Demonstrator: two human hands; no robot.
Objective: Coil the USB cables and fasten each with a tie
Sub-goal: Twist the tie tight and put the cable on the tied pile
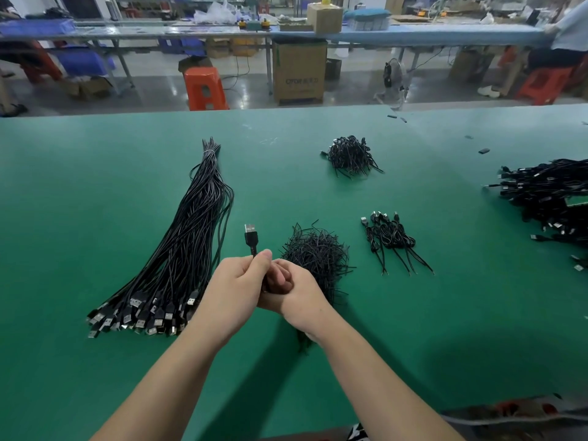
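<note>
Head view: left hand (pixel 237 281) pinches one USB cable (pixel 251 238) just below its plug, thumb and forefinger closed on the cord, plug standing upright above the knuckles. Right hand (pixel 296 291) sits against the left, fingers curled inward around the rest of the same cord; how many loops lie inside the palm is hidden.

Stock on the green surface (pixel 95 186): long bundle of straight cables (pixel 191 237) to the left, plugs toward the person. Heap of ties (pixel 318 253) just beyond the right hand. Small group of tied cables (pixel 389 237) further right; another tangled heap (pixel 351 155) farther back; large pile of cables (pixel 550 192) at the right edge.

Handling judgement: cord looks thin, light and limp, with some spring, so a loose coil would likely open if released. Moulded plug is the only stiff part. Best hold appears to be the cord right below the plug for anchoring, then a pinch across the gathered loops at mid-coil while a tie goes round. Ties look wiry and fine; picking a single one from the heap may drag neighbours.
</note>
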